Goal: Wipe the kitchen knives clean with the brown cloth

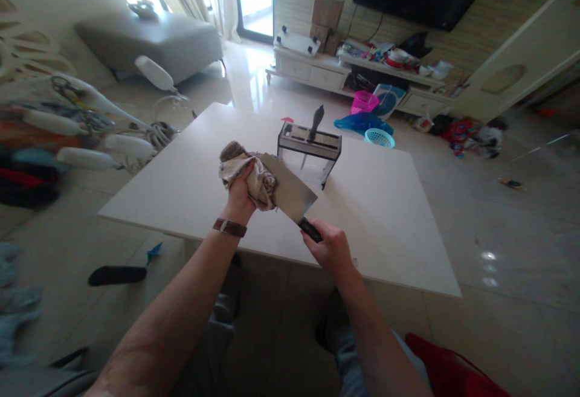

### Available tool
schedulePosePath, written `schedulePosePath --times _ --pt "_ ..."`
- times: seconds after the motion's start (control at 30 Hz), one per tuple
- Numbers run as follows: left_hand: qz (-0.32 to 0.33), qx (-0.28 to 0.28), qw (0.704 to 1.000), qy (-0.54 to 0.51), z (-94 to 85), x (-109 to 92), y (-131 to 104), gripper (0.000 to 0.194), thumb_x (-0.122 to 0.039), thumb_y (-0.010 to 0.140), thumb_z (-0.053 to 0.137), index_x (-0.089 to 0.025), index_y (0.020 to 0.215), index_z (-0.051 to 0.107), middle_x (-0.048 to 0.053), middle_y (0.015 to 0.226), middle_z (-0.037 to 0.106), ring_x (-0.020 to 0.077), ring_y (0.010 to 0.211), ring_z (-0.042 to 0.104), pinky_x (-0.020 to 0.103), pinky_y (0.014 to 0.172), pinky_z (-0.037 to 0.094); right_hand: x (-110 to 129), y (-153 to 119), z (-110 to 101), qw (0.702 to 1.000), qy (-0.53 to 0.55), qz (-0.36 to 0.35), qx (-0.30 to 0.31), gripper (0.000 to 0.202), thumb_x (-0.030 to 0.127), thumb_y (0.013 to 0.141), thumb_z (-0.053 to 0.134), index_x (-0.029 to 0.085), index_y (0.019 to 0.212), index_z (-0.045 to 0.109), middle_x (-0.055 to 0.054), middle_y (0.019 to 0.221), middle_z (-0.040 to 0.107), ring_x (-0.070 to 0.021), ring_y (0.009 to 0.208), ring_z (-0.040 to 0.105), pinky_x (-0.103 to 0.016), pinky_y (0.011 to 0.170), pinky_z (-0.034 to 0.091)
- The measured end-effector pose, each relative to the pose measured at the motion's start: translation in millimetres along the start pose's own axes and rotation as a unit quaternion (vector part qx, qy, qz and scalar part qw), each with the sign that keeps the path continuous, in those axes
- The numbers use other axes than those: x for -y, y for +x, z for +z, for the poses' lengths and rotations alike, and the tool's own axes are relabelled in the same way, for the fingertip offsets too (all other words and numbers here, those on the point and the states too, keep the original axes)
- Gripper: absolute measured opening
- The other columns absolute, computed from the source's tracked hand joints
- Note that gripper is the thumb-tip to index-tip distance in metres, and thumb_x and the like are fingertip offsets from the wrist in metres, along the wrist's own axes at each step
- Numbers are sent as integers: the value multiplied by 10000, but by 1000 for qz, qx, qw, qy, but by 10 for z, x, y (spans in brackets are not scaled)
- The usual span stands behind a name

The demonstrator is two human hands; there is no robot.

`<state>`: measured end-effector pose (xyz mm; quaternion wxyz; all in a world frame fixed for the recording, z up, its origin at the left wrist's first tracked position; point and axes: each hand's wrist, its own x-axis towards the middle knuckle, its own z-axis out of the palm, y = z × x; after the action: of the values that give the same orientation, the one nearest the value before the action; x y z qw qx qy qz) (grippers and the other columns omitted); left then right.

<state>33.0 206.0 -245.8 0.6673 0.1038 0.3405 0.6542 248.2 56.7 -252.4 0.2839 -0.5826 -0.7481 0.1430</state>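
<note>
My right hand [328,245] is closed firmly round the black handle of a cleaver [292,190], which I hold slantwise over the near half of the white surface [385,222]. My left hand [242,194] is partly curled about a bunched cloth [260,187], thumb on top and the other fingers lost in the folds; the cloth meets the far end of the blade.

What worries me most is a cut: if the wad slid or thinned, the edge could reach my left fingers. I can't tell which long side is sharpened, so either deserves caution. A loose fold might also snag on a corner, and a slack right grip could let the blade twist. The knife block [309,150] stands just beyond, so a wide swing might knock it.

The blade is a broad, flat rectangle of dull grey metal, plain against the crumpled, beige and brown cloth, whose darker end looks fuzzy. The block is boxy, with see-through walls, dark edging and a slotted top from which a black handle [318,120] sticks up. The surface underneath looks smooth and hard, offering little grip.
</note>
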Motion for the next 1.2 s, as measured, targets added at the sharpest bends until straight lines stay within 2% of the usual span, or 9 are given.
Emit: schedulePosePath --times 0.13,0.37,0.57,0.67,0.77,0.93,1.07,1.13,1.2 --pt "3 7 1000 4 8 3 -19 189 -256 813 837 -210 964 733 36 995 799 212 986 768 334 898 640 -36 -16 -3 1000 4 3 -10 181 294 934 676 250 1086 763 -74 984 800 -229 883 747 -286 781 527" --pt "-46 24 998 30 61 35 -84 135 -201 843 782 -173 971 750 40 928 798 173 803 750 323 843 644 -39 -34 -24 999 -4 31 -24 124 321 935 676 240 988 752 -57 870 771 -206 764 715 -274 708 482" --pt "-106 36 985 131 0 -59 -96 146 -126 796 803 -142 936 766 90 900 797 194 714 740 333 767 646 -102 -22 -84 999 -4 42 -17 105 303 897 698 239 962 749 -35 797 749 -192 704 694 -267 672 458" --pt "-135 20 972 194 -37 -110 -111 146 -104 781 803 -144 919 774 100 889 800 205 682 735 351 734 652 -162 -34 -146 1000 3 23 1 102 281 894 692 238 966 751 -37 822 761 -193 740 712 -262 688 468" --pt "-134 5 970 203 -42 -113 -134 166 -78 756 801 -149 902 768 85 861 797 197 660 727 334 699 649 -199 -54 -187 1000 4 6 13 106 268 901 690 238 976 759 -47 874 781 -198 786 728 -259 721 491" --pt "-65 4 987 146 -10 -77 -134 276 -36 652 843 -145 881 735 50 841 788 171 669 724 284 700 639 -165 -60 -153 1000 11 -13 0 196 269 910 693 235 1087 771 -77 1000 808 -221 870 760 -273 775 540" --pt "-21 -10 992 121 -29 -144 -91 262 -71 676 844 -158 898 735 22 839 781 154 666 717 270 694 638 -144 -56 -136 1000 5 -18 9 212 255 914 687 235 1104 780 -88 1042 814 -231 900 773 -285 802 559" --pt "-42 1 987 155 -71 -225 -86 250 -78 682 845 -157 898 748 34 840 784 165 657 718 278 670 640 -182 -68 -164 999 -2 -20 26 238 242 902 699 239 1125 782 -85 1050 819 -235 918 777 -292 815 565" --pt "-109 22 968 224 -131 -305 -104 248 -88 668 863 -144 888 764 72 848 792 197 658 729 305 647 646 -246 -88 -210 999 -8 -26 41 278 233 882 719 243 1153 783 -83 1060 823 -240 933 781 -299 822 569"
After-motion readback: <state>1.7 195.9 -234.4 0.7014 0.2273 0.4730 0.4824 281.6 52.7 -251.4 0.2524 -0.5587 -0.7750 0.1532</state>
